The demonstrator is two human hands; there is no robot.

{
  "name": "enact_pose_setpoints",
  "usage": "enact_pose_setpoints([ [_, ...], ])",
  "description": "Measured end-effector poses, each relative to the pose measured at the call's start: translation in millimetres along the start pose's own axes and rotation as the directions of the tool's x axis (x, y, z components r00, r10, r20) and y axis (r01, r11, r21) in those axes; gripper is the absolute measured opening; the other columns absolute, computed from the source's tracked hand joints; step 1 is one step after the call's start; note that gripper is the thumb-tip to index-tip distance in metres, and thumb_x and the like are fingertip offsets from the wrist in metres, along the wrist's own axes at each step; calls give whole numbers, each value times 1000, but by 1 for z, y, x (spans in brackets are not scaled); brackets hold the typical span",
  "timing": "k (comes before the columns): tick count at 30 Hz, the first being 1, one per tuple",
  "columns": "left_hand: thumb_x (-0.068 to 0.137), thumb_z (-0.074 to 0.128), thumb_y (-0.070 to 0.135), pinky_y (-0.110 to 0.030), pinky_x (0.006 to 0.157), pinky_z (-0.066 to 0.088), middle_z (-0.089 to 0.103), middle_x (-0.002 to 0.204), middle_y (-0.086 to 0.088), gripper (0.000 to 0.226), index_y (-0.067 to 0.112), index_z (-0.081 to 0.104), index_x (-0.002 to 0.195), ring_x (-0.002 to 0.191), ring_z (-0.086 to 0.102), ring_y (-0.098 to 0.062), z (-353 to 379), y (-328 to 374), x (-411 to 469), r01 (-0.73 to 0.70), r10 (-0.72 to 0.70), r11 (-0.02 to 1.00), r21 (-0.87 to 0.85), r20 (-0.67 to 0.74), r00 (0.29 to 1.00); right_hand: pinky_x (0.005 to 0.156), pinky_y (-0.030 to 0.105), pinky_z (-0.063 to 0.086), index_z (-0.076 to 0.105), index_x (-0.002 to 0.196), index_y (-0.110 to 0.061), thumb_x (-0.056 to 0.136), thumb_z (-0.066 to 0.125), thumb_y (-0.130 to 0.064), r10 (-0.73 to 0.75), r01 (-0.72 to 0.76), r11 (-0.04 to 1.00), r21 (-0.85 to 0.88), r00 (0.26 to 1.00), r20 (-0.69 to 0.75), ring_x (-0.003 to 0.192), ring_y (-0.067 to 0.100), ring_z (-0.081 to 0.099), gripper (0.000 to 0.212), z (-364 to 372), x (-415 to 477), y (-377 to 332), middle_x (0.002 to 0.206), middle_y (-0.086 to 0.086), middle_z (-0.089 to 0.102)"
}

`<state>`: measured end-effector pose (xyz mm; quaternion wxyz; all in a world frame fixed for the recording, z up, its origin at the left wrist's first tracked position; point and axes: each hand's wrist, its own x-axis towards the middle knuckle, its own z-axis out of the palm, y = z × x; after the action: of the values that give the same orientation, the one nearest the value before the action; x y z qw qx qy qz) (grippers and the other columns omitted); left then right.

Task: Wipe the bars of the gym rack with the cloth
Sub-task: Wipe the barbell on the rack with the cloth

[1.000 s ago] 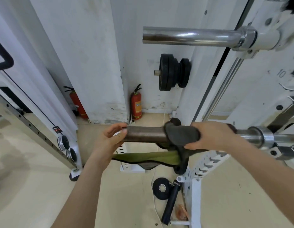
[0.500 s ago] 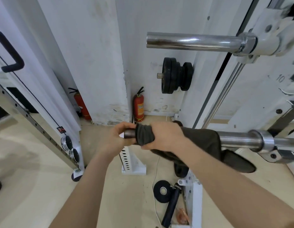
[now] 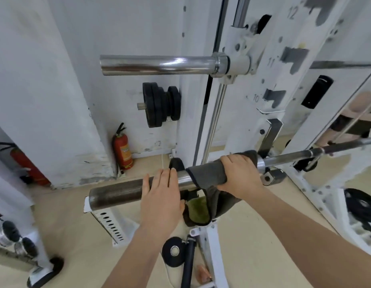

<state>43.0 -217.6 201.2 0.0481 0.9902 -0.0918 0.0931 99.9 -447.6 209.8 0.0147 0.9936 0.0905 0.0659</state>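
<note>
Both bare forearms outstretched, left hand point(image 3: 162, 194) flat with fingers point(image 3: 159, 179) together, right hand point(image 3: 238, 175) curled, palm down.

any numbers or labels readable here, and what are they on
"12" on the white rack upright
"11" on the same upright, lower down
"10" on the same upright, lower still
Label on the red fire extinguisher: too blurred to read
Nothing else readable.

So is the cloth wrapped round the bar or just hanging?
Wrapped: the cloth drapes over the barbell sleeve, right hand pressing it, ends dangling below.
</note>
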Motion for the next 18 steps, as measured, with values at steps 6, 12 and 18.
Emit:
enact_pose_setpoints([
  [6, 81, 68, 35, -47, 116, 14, 46, 137, -1, 75, 17, 30, 143, 130, 40, -21, 12, 0, 6, 22, -22, 995, 94, -5, 1000, 100, 39, 34, 52, 113, -25, 70, 67, -48, -49, 49, 999, 6, 999, 20, 107, 20, 54, 51, -1, 0, -45, 109, -4, 59],
  [12, 76, 65, 41, -31, 72, 42, 63, 100, 3, 38, 26, 51, 109, 91, 61, -18, -5, -6, 40, 65, -76, 993, 98, 119, 990, 105, 40, 38, 57, 123, -14, 71, 75, -29, -82, 68, 990, -127, 990, -112, 114, 27, 58, 58, 3, -14, 0, 119, 6, 62],
  [18, 58, 70, 50, -23, 51, 35, 57, 78, 9, 43, 33, 53, 93, 67, 51, -5, -18, -21, 70, 33, -1, 997, -63, 451, 892, 120, 45, 8, 11, 150, 5, 94, 42, -9, 176, -145, 892, -428, 984, 34, 147, 35, 11, 66, -6, -66, 66, 158, 23, 13],
])
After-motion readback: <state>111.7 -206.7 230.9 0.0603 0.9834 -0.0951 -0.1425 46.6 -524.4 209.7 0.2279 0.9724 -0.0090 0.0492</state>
